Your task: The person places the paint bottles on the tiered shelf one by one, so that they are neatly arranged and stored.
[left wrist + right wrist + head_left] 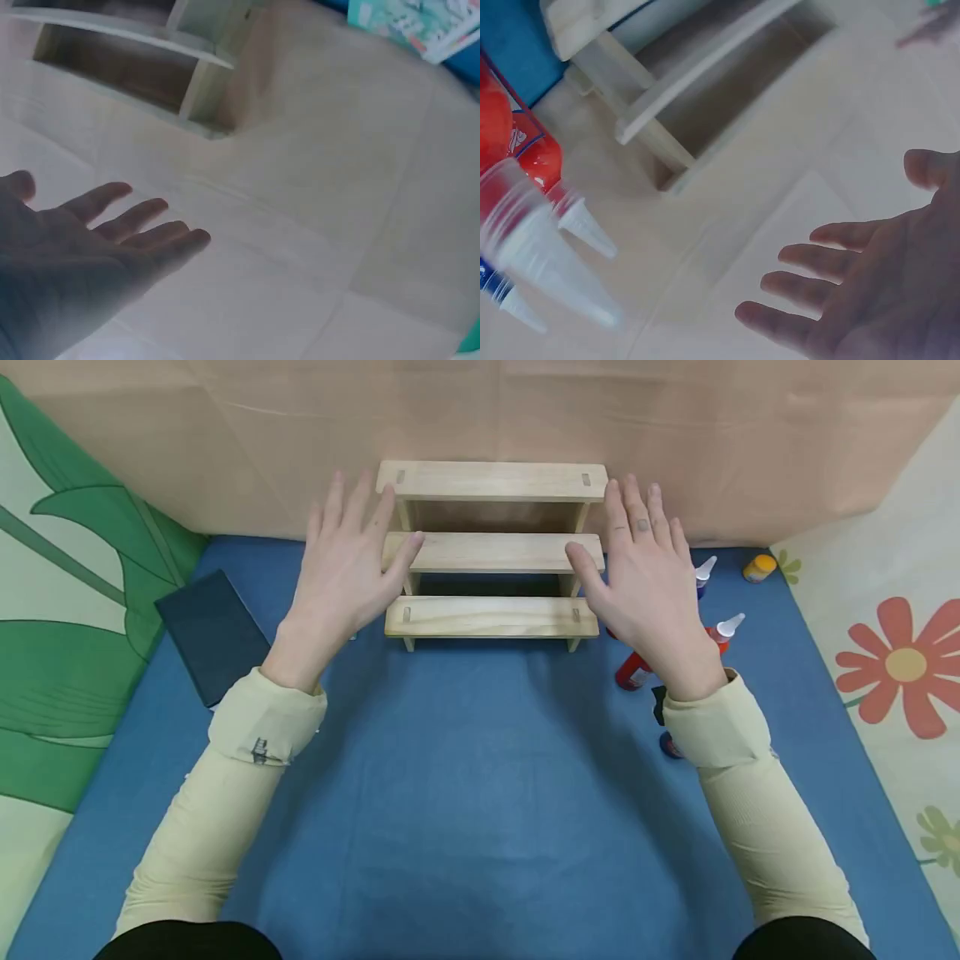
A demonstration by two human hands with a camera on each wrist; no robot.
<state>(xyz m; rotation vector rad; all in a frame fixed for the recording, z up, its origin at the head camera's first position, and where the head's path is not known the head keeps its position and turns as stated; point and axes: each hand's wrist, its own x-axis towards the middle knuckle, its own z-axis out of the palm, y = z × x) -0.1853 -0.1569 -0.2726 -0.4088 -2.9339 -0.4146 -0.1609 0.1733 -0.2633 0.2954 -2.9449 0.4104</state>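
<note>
A pale wooden three-step rack point(493, 552) stands at the back of the blue table, against the beige backdrop. My left hand point(347, 552) is raised at its left side, palm down with spread fingers, overlapping the rack's left ends in the head view. On the right, my right hand point(647, 568) is held out likewise, straight fingers pointing forward, thumb over the rack's right end. Neither hand holds anything. The left wrist view shows the left hand point(105, 255) apart from the rack point(135, 75); the right wrist view shows the right hand point(885, 262) apart from it too.
Beside my right forearm are a red bottle point(633, 672), a bottle with a white nozzle point(729, 625) and a blue one point(703, 572), partly hidden. A small yellow-capped jar point(760, 568) stands at the back right. A dark flat book point(213, 635) lies at left.
</note>
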